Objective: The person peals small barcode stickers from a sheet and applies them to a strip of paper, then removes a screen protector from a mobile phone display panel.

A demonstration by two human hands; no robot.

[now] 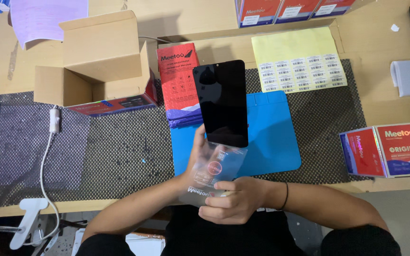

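Note:
A black phone screen panel point(221, 102) sticks up out of a clear plastic sleeve point(214, 168) with a red sticker. My left hand point(196, 147) grips the sleeve and the panel's lower left edge from behind. My right hand point(233, 199) pinches the sleeve's bottom end, fingers curled under it. Both are held above a blue work mat point(271, 132).
An open cardboard box point(96, 61) sits at the back left, a flat red package point(179, 71) behind the panel, a yellow sheet of barcode labels point(300, 59) at the back right, red-and-blue boxes point(390, 147) at right. A white cable point(48, 151) runs over the dark mesh mat point(119, 151).

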